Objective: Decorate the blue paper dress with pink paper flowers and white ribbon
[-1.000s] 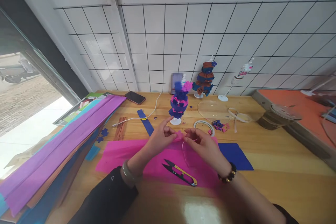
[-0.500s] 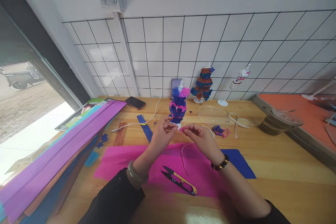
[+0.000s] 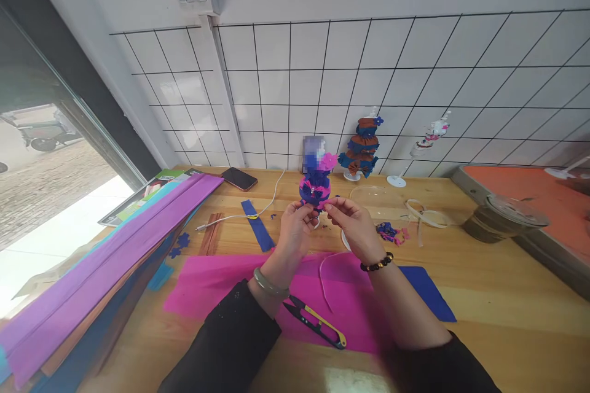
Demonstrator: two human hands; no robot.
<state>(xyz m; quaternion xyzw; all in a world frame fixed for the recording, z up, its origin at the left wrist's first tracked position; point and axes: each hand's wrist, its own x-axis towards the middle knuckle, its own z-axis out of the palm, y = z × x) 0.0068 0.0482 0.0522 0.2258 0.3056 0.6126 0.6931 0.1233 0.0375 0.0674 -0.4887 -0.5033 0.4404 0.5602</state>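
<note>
Nearest, black-and-yellow snips [image 3: 322, 320] lie on a pink sheet [image 3: 207, 285]. Past them my right hand [image 3: 357, 227] pinches a small pink piece [image 3: 327, 206] at the lower edge of the blue-and-pink ornament [image 3: 314, 187] on the desk [image 3: 488, 288]; my left hand [image 3: 295, 232] curls alongside, its grip unclear. Behind stands a brown-and-blue ornament [image 3: 362, 146].

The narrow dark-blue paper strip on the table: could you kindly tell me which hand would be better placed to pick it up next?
Probably the left hand: the narrow strip lies on that side, closer to it. The right hand is farther off and would likely reach past the left.
</note>
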